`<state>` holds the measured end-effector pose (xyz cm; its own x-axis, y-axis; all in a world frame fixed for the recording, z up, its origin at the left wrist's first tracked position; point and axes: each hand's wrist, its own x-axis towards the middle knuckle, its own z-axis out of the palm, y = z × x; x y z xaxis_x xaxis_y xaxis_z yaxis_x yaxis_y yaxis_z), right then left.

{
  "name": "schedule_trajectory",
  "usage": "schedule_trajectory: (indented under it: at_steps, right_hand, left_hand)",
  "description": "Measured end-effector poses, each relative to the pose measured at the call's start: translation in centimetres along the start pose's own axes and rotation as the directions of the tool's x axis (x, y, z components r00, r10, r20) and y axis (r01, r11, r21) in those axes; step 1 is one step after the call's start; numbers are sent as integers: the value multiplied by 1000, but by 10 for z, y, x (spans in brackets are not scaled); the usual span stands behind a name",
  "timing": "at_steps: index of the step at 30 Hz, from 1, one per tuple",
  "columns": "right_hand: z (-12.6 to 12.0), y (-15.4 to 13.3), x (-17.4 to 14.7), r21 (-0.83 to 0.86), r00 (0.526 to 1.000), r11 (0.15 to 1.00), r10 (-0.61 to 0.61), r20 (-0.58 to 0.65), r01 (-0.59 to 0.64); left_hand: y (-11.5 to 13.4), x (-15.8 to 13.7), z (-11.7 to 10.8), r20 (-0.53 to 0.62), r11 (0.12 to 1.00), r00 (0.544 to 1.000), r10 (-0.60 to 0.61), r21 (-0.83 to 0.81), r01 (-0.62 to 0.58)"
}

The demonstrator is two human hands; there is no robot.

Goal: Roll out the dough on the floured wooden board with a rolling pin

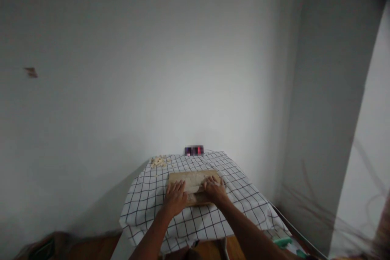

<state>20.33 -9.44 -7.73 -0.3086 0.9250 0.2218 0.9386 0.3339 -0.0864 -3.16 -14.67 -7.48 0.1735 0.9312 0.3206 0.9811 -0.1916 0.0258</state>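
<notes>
The left hand [176,196] lies open and flat at the left side of the wooden board [198,200]; the right hand [214,189], apart from it, bends its fingers over the right end of the pale dough [192,186], its grip impossible to tell. The dough rests on the board, on the cloth-covered bench [243,203]

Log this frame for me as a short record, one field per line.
Left hand: fingers extended, over the left part of a tan rectangular board
Right hand: over the board's right part
Between hands: something pale, material unclear
Surface: white cloth with black grid lines
Far left corner: scattered small pale pieces
Far edge: dark pixelated object
</notes>
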Motion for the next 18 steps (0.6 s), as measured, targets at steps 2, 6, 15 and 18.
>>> schedule_trajectory:
  at_steps: [2, 6, 15, 18]
  right_hand:
    - [1, -2, 0, -37, 999, 999, 8, 50, -7]
    - [6, -2, 9, -17, 997, 998, 56, 61, -56]
    - [17, 15, 57, 0, 998, 999, 34, -47, -34]
    - [24, 24, 79, -21, 1000, 1000, -22, -20, 22]
  left_hand:
    - [3, -4, -1, -7, 1000, 1000, -14, -24, 14]
    - [10, -1, -5, 24, 991, 994, -107, -73, 108]
    - [2, 47, -3, -35, 985, 988, -151, -91, 147]
    - [-9, 66, 8, -101, 993, 990, -102, -65, 96]
